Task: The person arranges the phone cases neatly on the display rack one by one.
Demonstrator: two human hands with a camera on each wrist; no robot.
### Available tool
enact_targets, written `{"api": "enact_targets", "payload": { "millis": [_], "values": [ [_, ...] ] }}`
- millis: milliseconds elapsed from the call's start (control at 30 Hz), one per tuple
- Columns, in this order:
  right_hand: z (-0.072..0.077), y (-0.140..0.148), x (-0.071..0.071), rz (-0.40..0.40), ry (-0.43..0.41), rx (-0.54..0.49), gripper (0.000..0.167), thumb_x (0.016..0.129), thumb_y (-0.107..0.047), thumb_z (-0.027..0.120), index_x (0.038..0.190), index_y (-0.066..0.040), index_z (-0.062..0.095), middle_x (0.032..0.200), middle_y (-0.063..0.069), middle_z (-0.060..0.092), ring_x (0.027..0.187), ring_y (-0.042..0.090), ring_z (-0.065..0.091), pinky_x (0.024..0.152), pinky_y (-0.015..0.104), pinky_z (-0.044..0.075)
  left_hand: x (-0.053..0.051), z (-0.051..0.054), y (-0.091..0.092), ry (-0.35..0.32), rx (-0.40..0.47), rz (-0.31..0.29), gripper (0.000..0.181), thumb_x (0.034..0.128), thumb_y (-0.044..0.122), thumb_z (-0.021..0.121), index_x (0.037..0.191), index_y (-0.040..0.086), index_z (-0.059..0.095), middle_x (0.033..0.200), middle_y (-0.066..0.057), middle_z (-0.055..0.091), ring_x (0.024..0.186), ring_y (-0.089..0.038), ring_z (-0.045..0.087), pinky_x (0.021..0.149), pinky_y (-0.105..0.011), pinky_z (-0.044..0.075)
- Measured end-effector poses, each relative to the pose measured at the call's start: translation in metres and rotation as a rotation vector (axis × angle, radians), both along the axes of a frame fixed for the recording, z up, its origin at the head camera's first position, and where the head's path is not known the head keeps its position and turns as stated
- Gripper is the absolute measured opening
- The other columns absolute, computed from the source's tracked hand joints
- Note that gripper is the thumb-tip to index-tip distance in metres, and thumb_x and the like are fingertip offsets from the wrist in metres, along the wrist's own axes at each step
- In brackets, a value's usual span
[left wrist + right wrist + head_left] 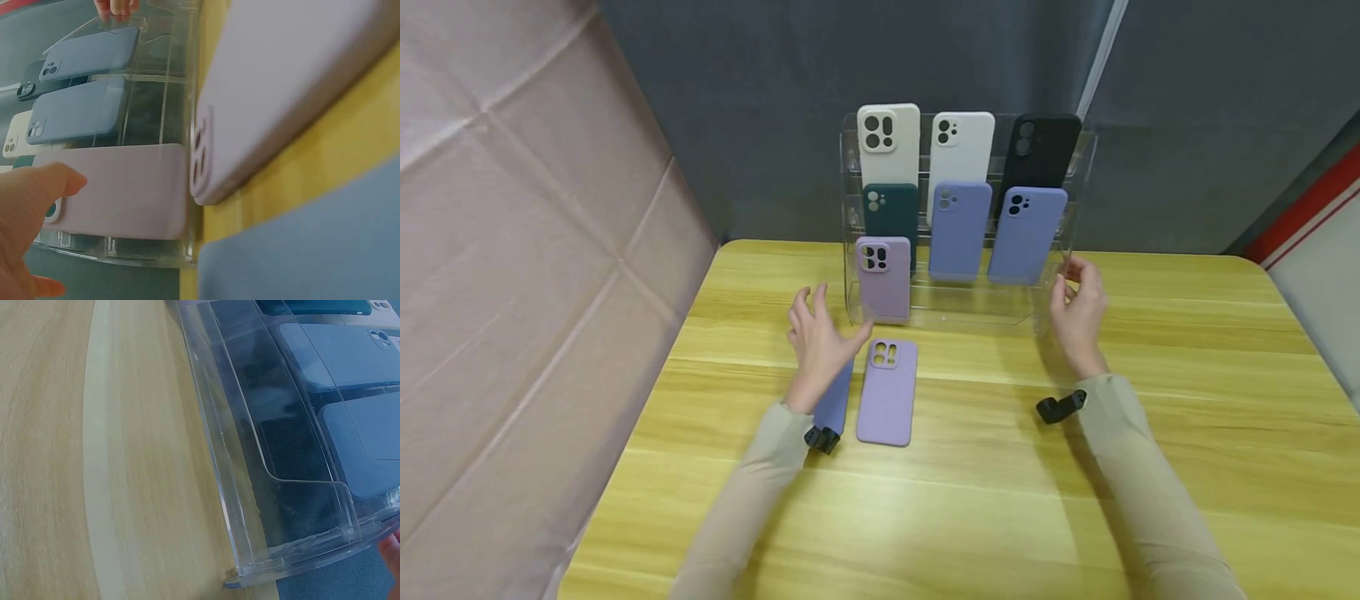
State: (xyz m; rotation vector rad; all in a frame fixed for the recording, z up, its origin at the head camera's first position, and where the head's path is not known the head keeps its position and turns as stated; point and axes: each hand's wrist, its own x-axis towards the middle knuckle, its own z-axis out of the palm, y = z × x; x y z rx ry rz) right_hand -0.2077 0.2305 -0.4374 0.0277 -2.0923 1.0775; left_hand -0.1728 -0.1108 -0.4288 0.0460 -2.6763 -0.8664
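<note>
A clear tiered display stand (970,320) holds several phone cases. My left hand (822,343) is spread with thumb and fingers apart, near the stand's front left corner and holding nothing. In the left wrist view its thumb (65,180) appears in front of the lilac phone case (125,194) on the lowest tier. My right hand (1081,308) grips the stand's right side edge with curled fingers; only its fingertips (390,547) show in the right wrist view. Below the left hand, a blue phone case (833,404) lies partly hidden by hand and wrist, beside another lilac phone case (887,404).
On the upper tiers stand a cream case (891,162), a white case (973,158), a black case (1047,158), a dark green case (891,212) and two blue cases, one left (958,233), one right (1027,237). A grey curtain (760,125) hangs behind the wooden table (985,500).
</note>
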Motion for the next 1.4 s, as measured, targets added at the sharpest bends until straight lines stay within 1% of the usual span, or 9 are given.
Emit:
{"api": "enact_targets", "payload": {
  "millis": [133,233,333,467,733,800,1000,1100,1400],
  "values": [
    [0.000,0.001,0.000,0.001,0.010,0.006,0.024,0.090,0.005,0.051,0.112,0.014,0.055,0.101,0.028,0.058,0.093,0.036,0.061,0.074,0.000,0.038,0.004,-0.005,-0.003,-0.075,-0.040,-0.030,0.088,0.0720,0.043,0.076,0.139,0.002,0.036,0.139,-0.025,0.026,0.123,-0.041,0.025,0.081,-0.059,0.036],
    [0.000,0.001,0.000,0.001,0.003,0.004,0.024,0.090,0.005,0.051,0.112,0.014,0.055,0.101,0.028,0.058,0.094,0.036,0.061,0.075,0.001,0.038,0.007,-0.010,-0.006,-0.139,-0.073,-0.043,0.088,0.0724,0.045,0.076,0.139,0.002,0.037,0.138,-0.027,0.027,0.122,-0.041,0.026,0.079,-0.060,0.038],
    [0.000,0.000,0.000,0.004,-0.001,-0.004,0.024,0.089,0.005,0.051,0.112,0.014,0.055,0.101,0.028,0.058,0.095,0.036,0.061,0.075,0.002,0.039,0.008,-0.014,-0.008,-0.202,-0.095,-0.047,0.088,0.0727,0.047,0.075,0.139,0.003,0.037,0.138,-0.027,0.026,0.122,-0.042,0.026,0.081,-0.061,0.038],
    [0.001,0.000,0.000,0.005,0.002,-0.010,0.025,0.089,0.006,0.051,0.112,0.014,0.055,0.102,0.028,0.058,0.095,0.036,0.061,0.076,0.002,0.039,0.008,-0.018,-0.010,-0.258,-0.106,-0.049,0.088,0.0728,0.046,0.075,0.140,0.004,0.037,0.139,-0.028,0.026,0.122,-0.042,0.027,0.083,-0.062,0.038],
    [0.001,0.000,0.000,-0.009,-0.003,0.015,0.025,0.090,0.004,0.051,0.112,0.013,0.055,0.103,0.028,0.058,0.095,0.036,0.060,0.075,0.001,0.037,0.009,-0.022,-0.011,-0.389,-0.131,-0.069,0.084,0.0731,0.040,0.076,0.139,0.005,0.037,0.142,-0.027,0.024,0.122,-0.043,0.028,0.087,-0.061,0.037],
    [0.002,-0.001,0.001,-0.011,-0.008,0.013,0.025,0.090,0.003,0.051,0.113,0.013,0.055,0.103,0.028,0.058,0.095,0.035,0.060,0.075,0.001,0.038,0.009,-0.022,-0.012,-0.403,-0.137,-0.077,0.082,0.0734,0.037,0.075,0.138,0.004,0.038,0.141,-0.028,0.024,0.121,-0.043,0.029,0.086,-0.061,0.038],
    [0.002,-0.001,0.002,0.000,-0.003,0.022,0.024,0.091,0.003,0.050,0.112,0.013,0.054,0.103,0.028,0.057,0.095,0.036,0.060,0.076,0.001,0.038,0.009,-0.024,-0.013,-0.406,-0.159,-0.086,0.073,0.0748,0.025,0.073,0.136,0.001,0.041,0.138,-0.028,0.028,0.119,-0.043,0.030,0.081,-0.059,0.041],
    [0.002,0.000,0.002,0.006,-0.001,0.032,0.024,0.091,0.004,0.050,0.113,0.014,0.053,0.103,0.029,0.056,0.096,0.036,0.060,0.076,0.001,0.038,0.008,-0.025,-0.014,-0.410,-0.173,-0.086,0.069,0.0764,0.025,0.072,0.134,0.000,0.043,0.134,-0.027,0.032,0.116,-0.042,0.032,0.080,-0.058,0.042],
    [0.001,0.000,-0.001,-0.009,0.004,-0.001,0.024,0.089,0.005,0.051,0.111,0.013,0.056,0.101,0.028,0.058,0.094,0.036,0.061,0.074,0.001,0.038,0.009,-0.023,-0.015,-0.412,-0.211,-0.085,0.063,0.0771,0.028,0.072,0.129,0.000,0.050,0.125,-0.026,0.042,0.112,-0.042,0.037,0.077,-0.058,0.044]
  ]
}}
